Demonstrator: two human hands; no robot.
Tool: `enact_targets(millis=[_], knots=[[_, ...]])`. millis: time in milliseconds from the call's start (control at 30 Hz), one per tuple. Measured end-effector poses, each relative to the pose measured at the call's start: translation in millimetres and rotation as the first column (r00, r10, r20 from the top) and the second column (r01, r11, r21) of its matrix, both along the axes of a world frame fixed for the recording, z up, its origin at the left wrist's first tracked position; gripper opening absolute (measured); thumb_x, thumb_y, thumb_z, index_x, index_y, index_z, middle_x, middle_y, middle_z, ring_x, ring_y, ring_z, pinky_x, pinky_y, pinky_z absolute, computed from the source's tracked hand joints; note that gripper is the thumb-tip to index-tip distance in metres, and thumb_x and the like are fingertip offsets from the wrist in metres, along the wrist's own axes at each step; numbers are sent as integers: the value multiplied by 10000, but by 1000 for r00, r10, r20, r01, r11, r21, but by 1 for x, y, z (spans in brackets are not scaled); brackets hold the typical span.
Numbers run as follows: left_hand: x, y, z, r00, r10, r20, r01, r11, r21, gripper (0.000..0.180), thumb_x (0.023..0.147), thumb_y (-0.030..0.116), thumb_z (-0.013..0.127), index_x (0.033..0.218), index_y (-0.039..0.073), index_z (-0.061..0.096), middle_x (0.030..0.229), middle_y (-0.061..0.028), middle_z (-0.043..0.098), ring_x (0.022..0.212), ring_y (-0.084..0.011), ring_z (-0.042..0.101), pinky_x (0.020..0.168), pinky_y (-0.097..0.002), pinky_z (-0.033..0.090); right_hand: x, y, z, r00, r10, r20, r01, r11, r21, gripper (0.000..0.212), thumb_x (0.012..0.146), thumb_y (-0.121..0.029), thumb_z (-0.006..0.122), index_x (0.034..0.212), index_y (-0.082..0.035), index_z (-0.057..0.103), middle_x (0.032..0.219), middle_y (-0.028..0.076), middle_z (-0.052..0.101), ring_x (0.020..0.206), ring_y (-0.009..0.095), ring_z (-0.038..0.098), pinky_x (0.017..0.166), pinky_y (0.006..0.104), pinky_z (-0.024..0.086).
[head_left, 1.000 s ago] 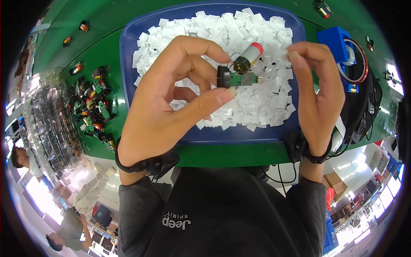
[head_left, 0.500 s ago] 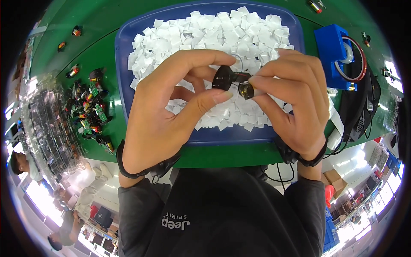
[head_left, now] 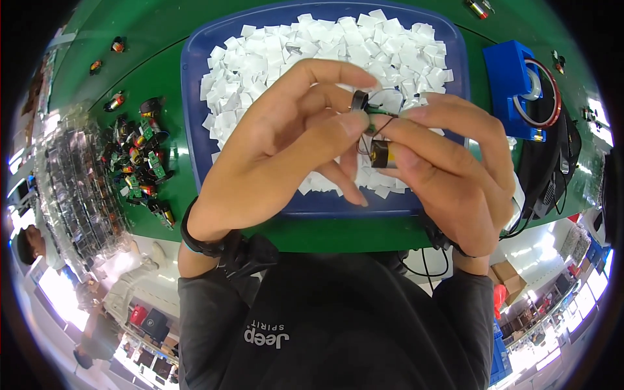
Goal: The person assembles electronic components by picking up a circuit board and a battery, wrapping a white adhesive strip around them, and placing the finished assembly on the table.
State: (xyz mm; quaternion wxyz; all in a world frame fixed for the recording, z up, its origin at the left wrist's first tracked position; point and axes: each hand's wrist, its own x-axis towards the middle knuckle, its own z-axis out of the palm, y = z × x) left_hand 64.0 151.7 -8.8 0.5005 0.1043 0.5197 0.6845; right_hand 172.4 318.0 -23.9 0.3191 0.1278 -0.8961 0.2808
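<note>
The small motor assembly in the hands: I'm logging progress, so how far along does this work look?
Done: nothing finished can be told apart. In hand: the left hand pinches a black ring part while the right hand holds a small brass motor, joined by thin wires. Left: a pile of similar parts lies on the green table beside the blue tray of white squares.

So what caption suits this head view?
Both hands, left hand and right hand, pinch a small wired part above a blue tray.

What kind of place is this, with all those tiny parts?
Probably a small-electronics assembly bench in a workshop. A green table holds a blue tray of white squares, a pile of small motor-and-circuit parts, and a blue tape dispenser. Both hands hold one such part.
</note>
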Motion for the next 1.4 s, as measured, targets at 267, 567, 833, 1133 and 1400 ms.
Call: enact_targets(millis=[267, 567, 833, 1133, 1400], knots=[[1, 0, -9, 982, -96, -161, 95, 995, -12, 388, 868, -73, 543, 1255, -47, 531, 1065, -98, 598, 882, -139, 602, 674, -279, 610, 2, -1, 1, 996, -43, 73, 50, 994, -99, 193, 688, 83, 771, 810, 8, 643, 902, 121, 724, 858, 271, 655, 739, 342, 554], [0, -2, -6, 936, -106, -336, 87, 994, -72, 375, 847, -82, 629, 1213, -51, 557, 1067, -111, 618, 942, -151, 622, 715, -284, 613, -6, 2, -4, 998, -52, 27, 54, 997, -62, 197, 678, 85, 783, 799, 14, 644, 863, 128, 720, 819, 256, 635, 678, 298, 523], [-2, -6, -6, 934, 62, -353, -70, 998, -11, 355, 834, -70, 671, 1170, -74, 557, 1099, -157, 625, 972, -190, 638, 769, -310, 606, 2, 6, 10, 962, -27, 273, 117, 940, -320, 289, 702, 5, 814, 929, 10, 635, 870, 101, 672, 813, 200, 627, 670, 273, 508], [3, -5, -9, 852, 93, -514, -93, 995, 25, 405, 787, -85, 723, 1157, -74, 558, 1127, -202, 635, 1030, -253, 647, 877, -365, 562, 4, -5, 1, 923, 113, 368, 178, 722, -668, 231, 798, -27, 752, 972, 67, 633, 807, 101, 648, 678, 140, 606, 608, 232, 475], [8, -5, -18, 545, 110, -831, -40, 994, 105, 425, 748, -96, 747, 1140, -67, 584, 1062, -231, 673, 1013, -282, 659, 862, -369, 553, 7, -2, 11, 904, 173, 391, 130, 759, -638, 159, 857, -64, 707, 926, 74, 670, 757, 110, 626, 627, 134, 585, 531, 234, 421]])
